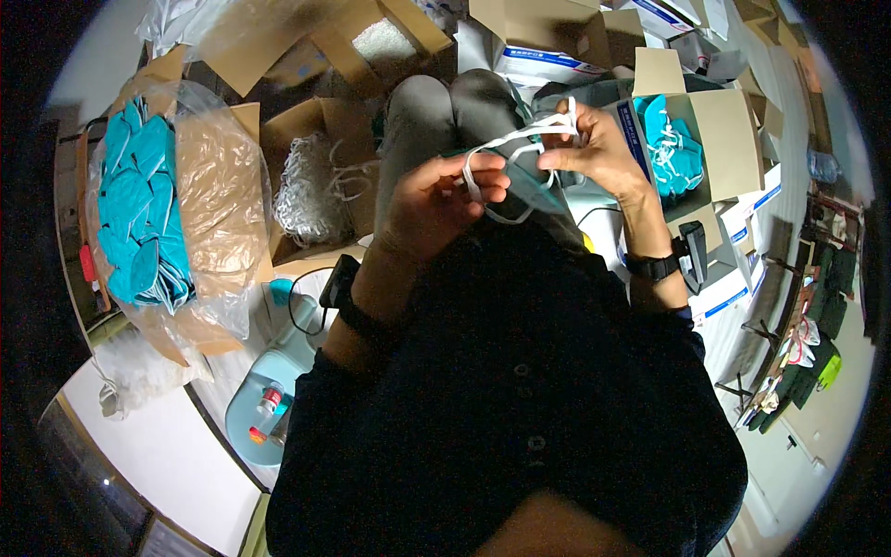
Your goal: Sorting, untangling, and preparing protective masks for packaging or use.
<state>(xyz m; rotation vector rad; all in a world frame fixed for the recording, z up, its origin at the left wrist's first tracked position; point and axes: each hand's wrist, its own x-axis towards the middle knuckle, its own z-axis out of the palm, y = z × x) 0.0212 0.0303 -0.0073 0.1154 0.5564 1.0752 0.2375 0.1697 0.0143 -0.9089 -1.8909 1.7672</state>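
Above my knees, both hands are raised with a looped white strap [520, 137] stretched between them. My left hand [432, 200] has its fingers curled round the strap's left end. On the other side, my right hand [603, 153] pinches the strap between thumb and fingers. A pale teal fabric piece [536, 193], which looks like a face mask, hangs below and between the hands. Part of it is hidden behind the fingers and strap, so I cannot tell exactly how the two are joined.
At left, a plastic-lined carton holds stacked teal fabric pieces [139, 209]. Beside it, a box holds tangled white straps [311, 190]. At right, an open carton [733, 139] contains teal pieces with white straps [670, 153]. A bottle [269, 401] lies in a light-blue bin [243, 418] lower left.
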